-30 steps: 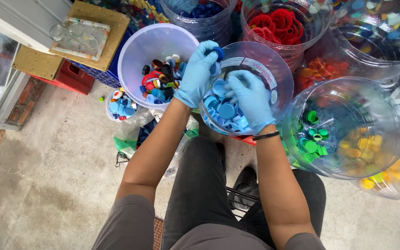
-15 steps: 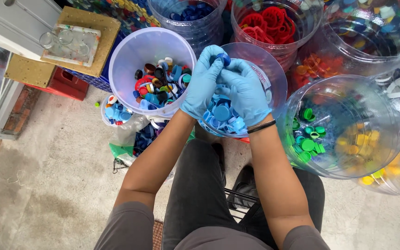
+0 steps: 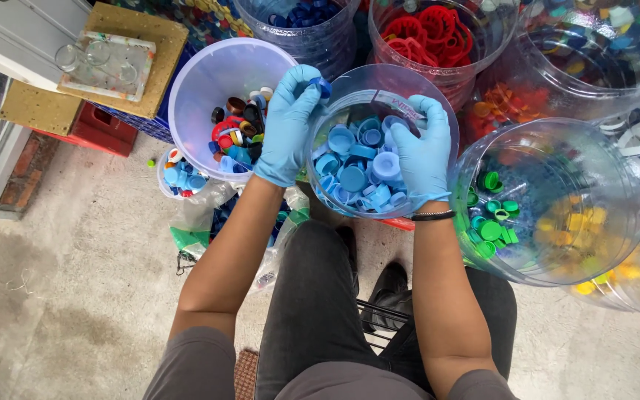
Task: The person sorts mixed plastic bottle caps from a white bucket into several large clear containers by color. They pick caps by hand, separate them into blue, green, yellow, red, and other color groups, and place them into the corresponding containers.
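My clear round plastic tub of light blue bottle caps (image 3: 364,174) sits between the white bucket of mixed caps (image 3: 209,81) and green-cap jar (image 3: 550,200). My right hand (image 3: 420,152) has spread open inside it; my left hand (image 3: 290,126) now pinches a dark blue cap (image 3: 323,87) at its rim.

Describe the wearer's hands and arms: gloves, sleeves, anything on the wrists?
Both hands wear light blue disposable gloves: left hand, right hand. A thin black band circles the right wrist below the glove cuff. Forearms are bare; short grey sleeves cover the upper arms.
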